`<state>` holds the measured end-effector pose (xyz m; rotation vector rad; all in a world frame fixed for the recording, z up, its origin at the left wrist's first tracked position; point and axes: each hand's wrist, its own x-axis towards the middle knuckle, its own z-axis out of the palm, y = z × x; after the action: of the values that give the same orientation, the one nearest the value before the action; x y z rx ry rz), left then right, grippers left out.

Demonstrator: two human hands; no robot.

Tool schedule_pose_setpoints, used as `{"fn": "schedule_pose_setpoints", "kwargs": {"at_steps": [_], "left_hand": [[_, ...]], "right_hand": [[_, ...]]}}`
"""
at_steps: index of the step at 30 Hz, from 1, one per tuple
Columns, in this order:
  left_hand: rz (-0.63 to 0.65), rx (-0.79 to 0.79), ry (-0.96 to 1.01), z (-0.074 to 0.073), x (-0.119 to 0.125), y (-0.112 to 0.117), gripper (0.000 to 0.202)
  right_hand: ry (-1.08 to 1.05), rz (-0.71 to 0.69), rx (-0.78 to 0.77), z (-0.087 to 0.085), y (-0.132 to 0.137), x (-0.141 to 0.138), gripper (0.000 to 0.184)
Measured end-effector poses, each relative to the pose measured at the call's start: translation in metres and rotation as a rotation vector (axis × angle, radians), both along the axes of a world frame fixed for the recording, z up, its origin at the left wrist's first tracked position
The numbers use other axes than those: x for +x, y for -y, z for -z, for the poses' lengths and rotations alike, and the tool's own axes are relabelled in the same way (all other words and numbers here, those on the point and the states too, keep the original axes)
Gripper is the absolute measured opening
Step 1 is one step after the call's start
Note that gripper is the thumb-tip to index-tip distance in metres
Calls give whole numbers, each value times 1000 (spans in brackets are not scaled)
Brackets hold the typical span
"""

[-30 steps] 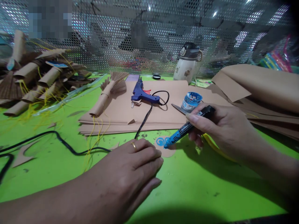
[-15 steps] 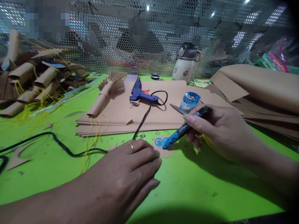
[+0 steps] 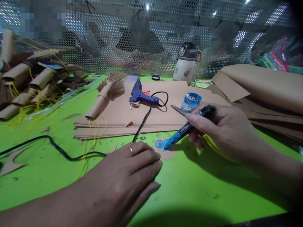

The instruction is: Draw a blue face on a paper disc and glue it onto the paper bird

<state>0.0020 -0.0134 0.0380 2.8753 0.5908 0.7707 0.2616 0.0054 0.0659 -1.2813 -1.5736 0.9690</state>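
My right hand (image 3: 217,126) grips a black marker (image 3: 184,129) whose blue-smeared front end points down and left. Its tip touches a small rounded brown paper piece (image 3: 168,154) bearing blue ring-like strokes. My left hand (image 3: 134,170) lies flat, fingers extended, with fingertips at the left edge of that piece. A pointed scissors blade (image 3: 178,109) shows beyond my right hand and a yellow handle (image 3: 216,150) curves out below it; I cannot tell whether that hand also holds them. Just behind the hand stands an open blue-stained paint jar (image 3: 191,101).
A blue glue gun (image 3: 144,96) and a pleated paper figure (image 3: 101,97) rest on stacked brown paper (image 3: 163,121). A black cord (image 3: 63,153) crosses the green table. Paper rolls (image 3: 42,77) with yellow string pile up left; a bottle (image 3: 186,64) stands behind; rolled paper (image 3: 265,80) lies right.
The view has shifted slightly, moving the scene a little to the left. The marker tip has moved slightly over the paper piece, with a bit more blue below the right ring.
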Motion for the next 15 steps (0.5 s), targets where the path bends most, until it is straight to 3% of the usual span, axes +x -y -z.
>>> {"fn": "schedule_pose_setpoints", "kwargs": {"at_steps": [15], "left_hand": [[-1, -6, 3, 0, 0, 1, 27]], "right_hand": [[13, -63, -34, -1, 2, 0, 32]]}}
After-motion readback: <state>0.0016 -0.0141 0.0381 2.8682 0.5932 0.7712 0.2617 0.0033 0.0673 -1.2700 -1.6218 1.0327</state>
